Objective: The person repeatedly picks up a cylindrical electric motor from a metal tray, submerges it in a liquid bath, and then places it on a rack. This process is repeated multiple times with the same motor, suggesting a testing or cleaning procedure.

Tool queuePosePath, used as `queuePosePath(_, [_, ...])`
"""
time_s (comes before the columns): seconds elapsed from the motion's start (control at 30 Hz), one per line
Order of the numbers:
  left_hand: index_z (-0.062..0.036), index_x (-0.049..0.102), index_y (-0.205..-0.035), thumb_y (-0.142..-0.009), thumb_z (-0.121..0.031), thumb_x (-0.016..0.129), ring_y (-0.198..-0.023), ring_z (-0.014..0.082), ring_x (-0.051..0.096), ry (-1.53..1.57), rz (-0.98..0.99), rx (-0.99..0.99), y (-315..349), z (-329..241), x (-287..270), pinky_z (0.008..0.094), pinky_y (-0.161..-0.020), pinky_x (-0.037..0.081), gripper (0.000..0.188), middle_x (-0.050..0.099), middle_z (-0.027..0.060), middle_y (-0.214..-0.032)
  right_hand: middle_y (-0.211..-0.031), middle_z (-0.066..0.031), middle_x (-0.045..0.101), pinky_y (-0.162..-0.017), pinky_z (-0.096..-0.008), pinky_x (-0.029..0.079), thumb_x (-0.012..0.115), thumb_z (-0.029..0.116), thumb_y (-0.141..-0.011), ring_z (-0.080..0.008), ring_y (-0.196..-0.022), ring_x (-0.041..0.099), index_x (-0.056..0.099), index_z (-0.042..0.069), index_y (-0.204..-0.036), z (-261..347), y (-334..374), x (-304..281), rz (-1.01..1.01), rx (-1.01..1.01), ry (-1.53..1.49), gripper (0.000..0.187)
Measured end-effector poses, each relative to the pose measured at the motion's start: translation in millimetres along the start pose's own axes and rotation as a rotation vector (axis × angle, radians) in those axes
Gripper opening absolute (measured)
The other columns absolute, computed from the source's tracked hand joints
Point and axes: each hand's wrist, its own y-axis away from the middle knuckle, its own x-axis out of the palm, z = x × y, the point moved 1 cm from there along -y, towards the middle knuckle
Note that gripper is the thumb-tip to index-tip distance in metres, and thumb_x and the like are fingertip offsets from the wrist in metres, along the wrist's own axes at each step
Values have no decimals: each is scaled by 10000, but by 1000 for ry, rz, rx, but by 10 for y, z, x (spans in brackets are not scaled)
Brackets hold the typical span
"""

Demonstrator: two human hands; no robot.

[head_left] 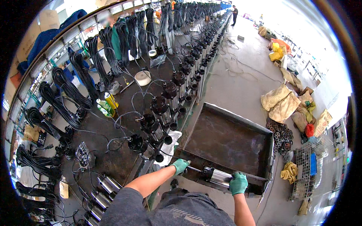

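Observation:
My left hand (180,166), in a green glove, is closed round the end of a thin metal rod (194,169). The rod runs to the black end of a silver cylindrical motor (220,178), which lies on its side on the near ledge of a dark metal tray (230,140). My right hand (238,183), also green-gloved, is wrapped over the motor's right end, its fingers partly hidden. Left of my left hand, a row of upright pumps with black tops and silver bodies (160,107) begins, with a white plastic bag (170,145) beside the nearest ones.
The dark workbench (109,139) carries hanging black cable coils (56,128), a green-white bottle (105,108), a yellow can (111,100), a white round tub (143,78) and several silver cylinders (109,184). Sacks (281,101) and a wire cage (305,173) stand right. People stand farther off.

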Motion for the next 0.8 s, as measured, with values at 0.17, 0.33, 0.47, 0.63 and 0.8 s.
queuePosePath(0.17, [-63,672,-1223,-959,-482,665,-1015,343,688,-477,-115,1009,312,80,-241,433,-912,545,495,708,169,-1002,-968,-113,702,-818,-469,537,700,105,-750,-359,-950,643,712,112,-848,-46,13,53,-30,-19,-26,99])
queuePosePath(0.33, [-68,738,-1121,-1003,-478,610,-870,305,710,-280,4,738,60,228,-256,403,-785,563,445,728,128,-921,-976,-113,708,-810,-465,544,709,98,-745,-356,-925,651,722,119,-865,26,-9,5,-24,-29,-8,123])
queuePosePath(0.47, [-88,754,-1124,-998,-508,620,-540,162,598,92,116,-109,-66,-46,-93,339,-535,496,459,676,94,-748,-973,-108,707,-801,-463,547,691,80,-750,-351,-923,652,729,125,-870,-15,3,22,-18,-18,4,134])
queuePosePath(0.63, [-59,686,-1193,-1004,-395,633,-786,250,684,-198,-187,675,201,68,-79,376,-708,552,388,702,81,-907,-961,-109,701,-798,-462,543,741,126,-739,-350,-918,651,728,124,-866,-39,3,30,-47,-29,-22,128])
queuePosePath(0.8, [-68,683,-1227,-975,-273,678,-1094,353,669,-319,-105,858,147,227,-176,415,-939,534,326,709,137,-1127,-958,-112,699,-801,-463,535,863,269,-660,-356,-917,649,724,119,-873,22,-9,-7,-33,-45,-29,295])
